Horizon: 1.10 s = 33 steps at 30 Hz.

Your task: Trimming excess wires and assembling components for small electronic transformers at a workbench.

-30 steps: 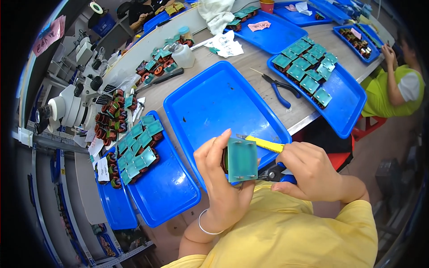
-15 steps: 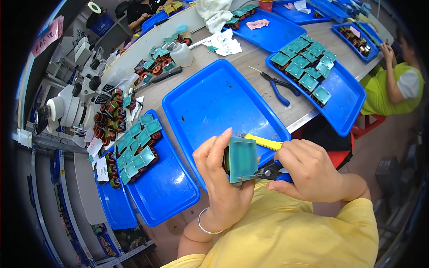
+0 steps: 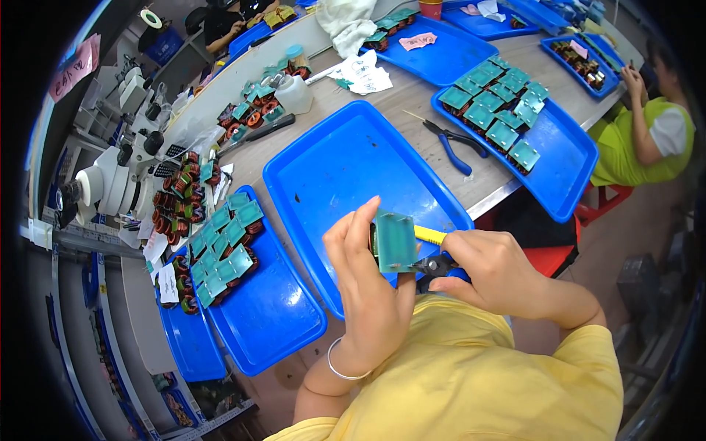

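My left hand (image 3: 362,290) is closed around a small green circuit board (image 3: 397,242) with a coil mostly hidden behind it, held over the near end of the middle blue tray (image 3: 323,184). My right hand (image 3: 489,268) grips a yellow utility knife (image 3: 429,235) and, beneath it, a pair of cutters (image 3: 434,266) with blue handles. The cutters' jaws are at the board's lower right edge, by its pins; whether they touch a pin is too small to tell. The knife's front end is hidden behind the board.
Boards with coils fill parts of the left tray (image 3: 290,323) and right tray (image 3: 566,162). Long-nose pliers (image 3: 456,143) lie between trays. Loose coils (image 3: 176,198), a black-handled tool (image 3: 271,128) and a white bottle (image 3: 294,94) are at left. A co-worker (image 3: 647,140) sits at right.
The board has tilted in my left hand and risen slightly. My right hand has moved a little up and left, and the knife's tip has gone behind the board.
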Available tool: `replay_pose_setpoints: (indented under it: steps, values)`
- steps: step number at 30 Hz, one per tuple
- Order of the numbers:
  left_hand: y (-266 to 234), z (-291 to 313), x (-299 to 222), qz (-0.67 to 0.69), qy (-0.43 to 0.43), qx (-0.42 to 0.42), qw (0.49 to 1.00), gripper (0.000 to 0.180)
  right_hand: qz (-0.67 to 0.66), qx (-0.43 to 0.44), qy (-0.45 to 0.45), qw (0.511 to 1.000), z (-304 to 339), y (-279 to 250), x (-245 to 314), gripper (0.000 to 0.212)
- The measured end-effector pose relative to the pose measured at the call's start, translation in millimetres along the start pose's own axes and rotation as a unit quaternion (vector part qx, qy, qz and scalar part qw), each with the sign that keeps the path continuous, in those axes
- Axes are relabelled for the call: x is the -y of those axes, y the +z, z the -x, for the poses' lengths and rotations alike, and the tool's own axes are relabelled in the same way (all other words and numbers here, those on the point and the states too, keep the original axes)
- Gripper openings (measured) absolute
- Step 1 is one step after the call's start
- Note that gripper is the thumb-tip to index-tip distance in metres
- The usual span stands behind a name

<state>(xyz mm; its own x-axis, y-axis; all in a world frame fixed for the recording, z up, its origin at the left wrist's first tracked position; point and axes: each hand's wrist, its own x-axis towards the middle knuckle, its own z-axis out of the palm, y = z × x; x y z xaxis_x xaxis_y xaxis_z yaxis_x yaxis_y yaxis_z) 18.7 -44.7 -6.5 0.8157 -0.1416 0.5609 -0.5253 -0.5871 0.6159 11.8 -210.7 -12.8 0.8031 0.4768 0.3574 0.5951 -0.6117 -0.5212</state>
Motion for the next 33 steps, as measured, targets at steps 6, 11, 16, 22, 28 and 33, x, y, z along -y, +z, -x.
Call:
replay_pose_setpoints:
  steps: [6, 11, 16, 22, 28, 33]
  values:
    - [1, 0, -1, 0.006, 0.021, 0.007, 1.0, 0.072, 0.015, -0.047, -0.015, 0.999, -5, -6, 8, 0.045]
    - [1, 1, -3, 0.001, 0.026, 0.005, 1.0, 0.073, 0.024, -0.048, -0.014, 0.998, -4, -7, 11, 0.045]
    - [-1, 2, 0, -0.01, 0.038, 0.01, 0.999, 0.071, 0.019, -0.038, -0.002, 0.999, -3, -11, 10, 0.047]
    - [-9, -2, -2, 0.576, -0.326, 0.087, 0.745, 0.087, -0.203, -0.035, 0.102, 0.973, -6, -28, 3, 0.036]
    - [-7, 4, 20, 0.755, -0.316, 0.176, 0.547, 0.094, -0.333, -0.045, 0.132, 0.932, -19, -22, -4, 0.021]
    - [-8, 2, 17, 0.783, -0.351, 0.2, 0.473, 0.1, -0.415, -0.029, 0.084, 0.906, -26, -16, -8, 0.031]
